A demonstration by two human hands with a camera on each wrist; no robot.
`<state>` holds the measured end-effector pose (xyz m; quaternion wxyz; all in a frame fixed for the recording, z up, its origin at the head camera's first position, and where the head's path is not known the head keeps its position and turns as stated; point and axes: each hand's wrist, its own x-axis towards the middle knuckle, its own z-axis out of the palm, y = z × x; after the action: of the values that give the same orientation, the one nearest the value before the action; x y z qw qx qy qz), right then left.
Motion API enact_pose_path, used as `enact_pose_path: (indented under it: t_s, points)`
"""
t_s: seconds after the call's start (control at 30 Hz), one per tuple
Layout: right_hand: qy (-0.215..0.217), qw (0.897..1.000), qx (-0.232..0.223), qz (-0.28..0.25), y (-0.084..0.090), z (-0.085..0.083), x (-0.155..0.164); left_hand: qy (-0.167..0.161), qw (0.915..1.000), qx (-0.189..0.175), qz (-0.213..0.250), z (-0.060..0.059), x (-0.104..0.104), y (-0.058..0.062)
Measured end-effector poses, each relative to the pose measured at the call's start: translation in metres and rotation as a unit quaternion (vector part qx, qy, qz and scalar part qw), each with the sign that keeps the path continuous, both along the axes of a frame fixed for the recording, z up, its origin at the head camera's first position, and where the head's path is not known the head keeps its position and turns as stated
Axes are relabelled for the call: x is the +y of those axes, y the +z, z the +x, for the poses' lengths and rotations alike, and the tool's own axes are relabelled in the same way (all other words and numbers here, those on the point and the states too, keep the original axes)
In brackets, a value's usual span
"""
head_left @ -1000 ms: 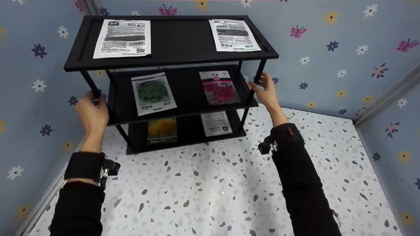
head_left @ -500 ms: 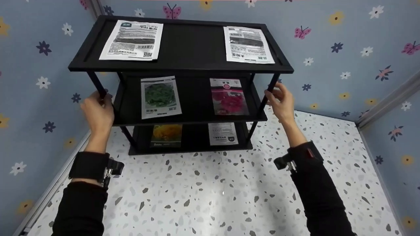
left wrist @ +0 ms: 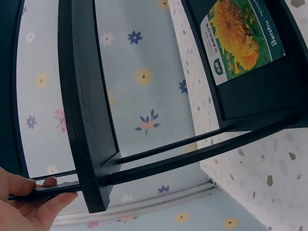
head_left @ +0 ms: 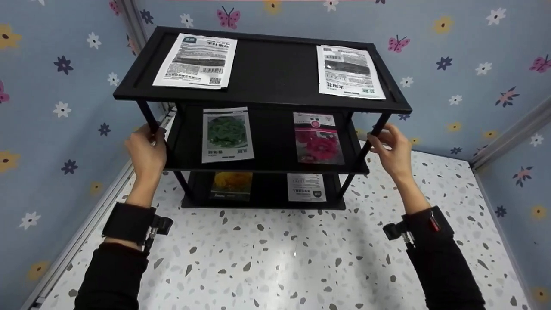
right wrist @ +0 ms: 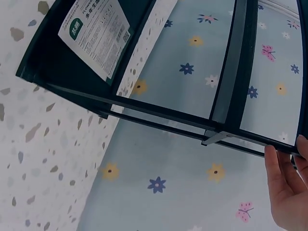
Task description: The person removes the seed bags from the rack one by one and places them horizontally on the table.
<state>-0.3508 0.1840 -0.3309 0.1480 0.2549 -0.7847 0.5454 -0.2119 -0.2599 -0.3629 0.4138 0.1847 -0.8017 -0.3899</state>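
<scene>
- Hands grip a black 3-tier shelf [head_left: 267,73] on the speckled table [head_left: 301,258] by the flowered wall.
- Left hand [head_left: 146,150] has its fingers curled round the left front post.
- Right hand [head_left: 394,148] has its fingers clamped on the right front post.
- Seed packets [head_left: 227,134] lie flat, 2 per tier.

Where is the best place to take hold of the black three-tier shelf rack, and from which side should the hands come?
Grip the black three-tier shelf rack by its two thin front posts, between the top and middle shelves, coming in from each end. The left hand and right hand already hold there. The posts are slim enough for fingers to wrap, and a level two-sided hold probably keeps the loose seed packets from sliding.
</scene>
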Motion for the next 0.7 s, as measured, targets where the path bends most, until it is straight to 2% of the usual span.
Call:
enact_pose_path:
  t_s: [0.37,0.5,0.7]
  points:
    - [-0.006,1.000,0.007,0.005,0.0019,0.0031,-0.0061,-0.004,0.9998,0.021,0.002,0.0070,-0.0033,-0.0024]
    - [-0.003,1.000,0.002,-0.012,-0.0003,0.0028,-0.0056,-0.010,0.9995,0.028,-0.005,0.0062,-0.0032,-0.0021]
    - [-0.021,0.998,-0.025,-0.046,-0.0024,0.0022,-0.0049,-0.014,0.9994,0.024,-0.018,0.0024,-0.0031,-0.0029]
